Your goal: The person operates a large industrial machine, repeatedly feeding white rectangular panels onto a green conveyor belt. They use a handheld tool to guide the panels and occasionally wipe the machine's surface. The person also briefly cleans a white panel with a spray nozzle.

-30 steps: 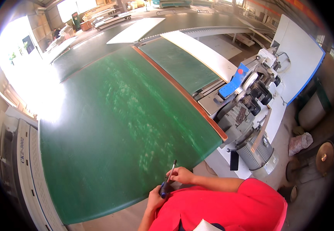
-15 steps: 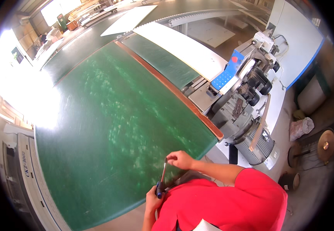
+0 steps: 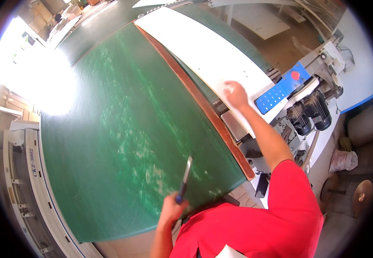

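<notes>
My left hand [image 3: 172, 210] is closed round the dark blue and black handle of a thin-bladed hand tool [image 3: 184, 182]. Its pale metal blade points up and away, over the green tabletop [image 3: 109, 172]; the exact kind of blade is hard to make out. Stretched out to the right, my right hand [image 3: 237, 95] is over the near part of a long white panel [image 3: 212, 53], its fingers loosely bent and apart with nothing visible in them. I cannot tell whether the fingertips touch the panel. Beside that hand is a blue perforated plate [image 3: 277, 92] on the machine.
A red-brown strip [image 3: 203, 105] edges the green table on the right. Machine motors [image 3: 311, 112] stand beyond my right forearm. To the left runs a white machine frame [image 3: 38, 172]. A pale sack [image 3: 343, 161] and a round metal disc [image 3: 364, 197] are at the far right.
My right hand has left the tool's tip and reached forward and right over the panel. The white panel has come nearer, alongside the blue plate. The tool stays in my left hand.
</notes>
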The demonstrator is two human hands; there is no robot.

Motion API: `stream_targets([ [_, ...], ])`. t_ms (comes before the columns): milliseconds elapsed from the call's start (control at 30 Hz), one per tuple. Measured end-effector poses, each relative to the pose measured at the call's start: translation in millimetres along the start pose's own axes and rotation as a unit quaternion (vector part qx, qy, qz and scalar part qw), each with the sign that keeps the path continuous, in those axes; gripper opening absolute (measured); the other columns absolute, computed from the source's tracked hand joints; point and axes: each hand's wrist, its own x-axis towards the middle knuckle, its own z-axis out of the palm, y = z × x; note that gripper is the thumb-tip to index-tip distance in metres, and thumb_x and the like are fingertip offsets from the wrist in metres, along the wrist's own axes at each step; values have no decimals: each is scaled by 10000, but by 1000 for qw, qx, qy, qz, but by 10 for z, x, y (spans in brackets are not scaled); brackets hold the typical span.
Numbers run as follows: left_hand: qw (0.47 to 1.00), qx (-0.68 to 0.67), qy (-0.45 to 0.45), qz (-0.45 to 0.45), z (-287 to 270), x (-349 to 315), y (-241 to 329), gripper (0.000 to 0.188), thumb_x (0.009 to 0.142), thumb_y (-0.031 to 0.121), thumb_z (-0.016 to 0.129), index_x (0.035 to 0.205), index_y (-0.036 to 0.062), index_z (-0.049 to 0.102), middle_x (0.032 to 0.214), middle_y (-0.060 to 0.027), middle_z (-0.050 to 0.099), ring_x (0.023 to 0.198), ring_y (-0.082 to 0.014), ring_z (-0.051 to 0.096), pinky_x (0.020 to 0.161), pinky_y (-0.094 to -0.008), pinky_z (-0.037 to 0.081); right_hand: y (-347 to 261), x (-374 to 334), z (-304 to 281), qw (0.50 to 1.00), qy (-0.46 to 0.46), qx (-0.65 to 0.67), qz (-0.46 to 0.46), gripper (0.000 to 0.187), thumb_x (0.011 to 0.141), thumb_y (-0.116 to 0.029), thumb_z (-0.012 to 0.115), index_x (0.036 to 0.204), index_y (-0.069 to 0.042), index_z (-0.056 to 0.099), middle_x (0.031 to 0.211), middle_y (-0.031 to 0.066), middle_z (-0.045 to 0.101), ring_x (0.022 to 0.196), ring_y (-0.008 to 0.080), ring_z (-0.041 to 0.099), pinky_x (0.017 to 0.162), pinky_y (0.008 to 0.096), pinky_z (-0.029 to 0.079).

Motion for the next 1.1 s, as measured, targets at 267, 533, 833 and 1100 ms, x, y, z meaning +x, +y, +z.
stream_targets([
  [267,964,244,-45,93,-135,1265,1281,198,742,137,611,836,-37,590,636,-174,589,588,-258,622,590,-410,495,827,848,-262,946,-20,-243,214,547,864,-274,593,1391,-148,522,1510,95,383,1392,287,338,1118,417,333],
  [533,992,101,-78,21,232,1350,1259,209,745,159,640,852,-20,624,699,-166,616,676,-273,622,643,-401,490,977,963,-307,961,-62,-234,136,533,804,-369,687,1309,-216,612,1388,94,523,1293,323,459,1075,435,386],
  [833,978,7,166,123,422,1362,600,259,735,115,604,934,-52,591,947,-217,636,734,-345,635,681,-416,508,-283,-434,640,989,-27,-144,6,410,831,-225,657,1230,-127,666,1270,168,547,1182,361,489,1007,439,414],
  [1100,962,-187,196,-23,-700,665,-477,197,697,3,608,884,16,545,699,-47,548,559,-173,593,522,-309,494,-1434,-1622,949,988,-136,-73,8,437,745,-167,688,1177,-95,676,1324,242,493,1213,425,451,1061,462,372],
])
